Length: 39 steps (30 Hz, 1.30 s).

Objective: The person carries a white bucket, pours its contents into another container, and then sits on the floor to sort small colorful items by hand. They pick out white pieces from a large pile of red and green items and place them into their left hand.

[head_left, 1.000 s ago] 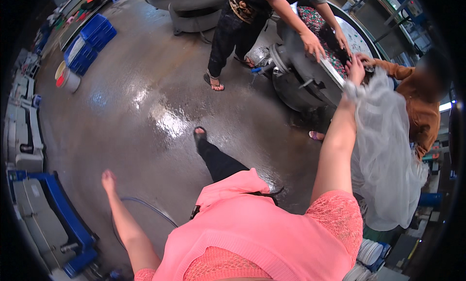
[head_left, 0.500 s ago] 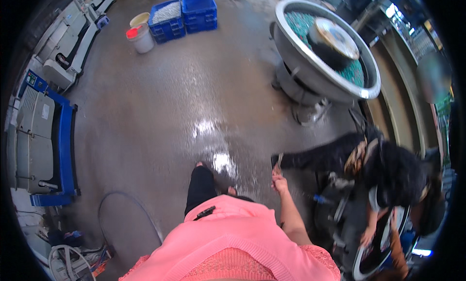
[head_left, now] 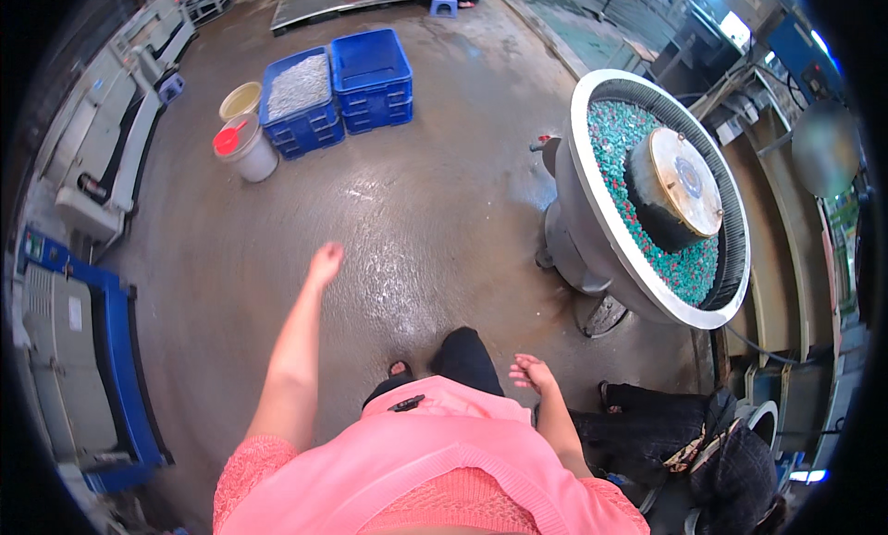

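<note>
My left hand [head_left: 326, 263] is stretched forward over the wet floor [head_left: 370, 299]. Its fingers look loosely curled together, and no object shows in them. To the right of my body, my right hand [head_left: 534, 374] hangs at hip height with its fingers apart and nothing in it. Neither hand touches anything. Ahead on the right stands a large round vibratory tumbler bowl [head_left: 583, 147], filled with small green and red media [head_left: 618, 137] around a central drum [head_left: 684, 179]. It is the big thing nearest my right hand.
Blue crates [head_left: 375, 77] stand ahead, one filled with pale pieces [head_left: 301, 86]. White buckets [head_left: 252, 156] sit beside them, one with a red scoop [head_left: 228, 141]. Machines [head_left: 69, 350] line the left. A person in dark clothes [head_left: 638, 442] bends at my lower right. A low platform [head_left: 342, 8] lies at the far end.
My left arm has come into view, reaching forward. My right hand's fingers have spread. The crates and tumbler bowl appear lower in view, and the bent person has shifted toward the lower edge.
</note>
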### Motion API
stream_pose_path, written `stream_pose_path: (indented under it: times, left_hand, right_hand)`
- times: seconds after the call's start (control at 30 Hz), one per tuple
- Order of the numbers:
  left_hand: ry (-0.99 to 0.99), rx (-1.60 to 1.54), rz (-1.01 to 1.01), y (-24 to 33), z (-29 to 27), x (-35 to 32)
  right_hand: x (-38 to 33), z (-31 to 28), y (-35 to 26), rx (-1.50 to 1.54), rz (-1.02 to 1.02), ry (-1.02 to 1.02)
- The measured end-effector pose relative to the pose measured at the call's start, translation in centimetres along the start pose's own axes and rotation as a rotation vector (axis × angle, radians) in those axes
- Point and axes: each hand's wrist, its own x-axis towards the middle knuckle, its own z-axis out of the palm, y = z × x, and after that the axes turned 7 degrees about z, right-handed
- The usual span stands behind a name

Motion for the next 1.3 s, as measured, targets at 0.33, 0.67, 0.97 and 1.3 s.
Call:
stream_pose_path:
  times: [0.33,0.67,0.97,1.3]
  left_hand:
    - [-0.184,-1.384,-0.210,12.9,3.6,30.2]
    - [-0.440,0.047,-0.758,4.4,11.4,39.7]
    - [-0.270,0.540,0.112,19.3,12.5,91.4]
    - [-0.767,-1.858,0.368,60.6,16.6,134.5]
  right_hand:
    - [28.8,-9.4,-12.9,-0.493,0.335,0.033]
    - [25.2,9.0,-84.6,0.303,-0.486,-0.543]
    - [45.1,1.6,-91.5,-1.008,0.051,0.375]
    - [52.3,-12.9,-91.2,0.565,0.557,0.398]
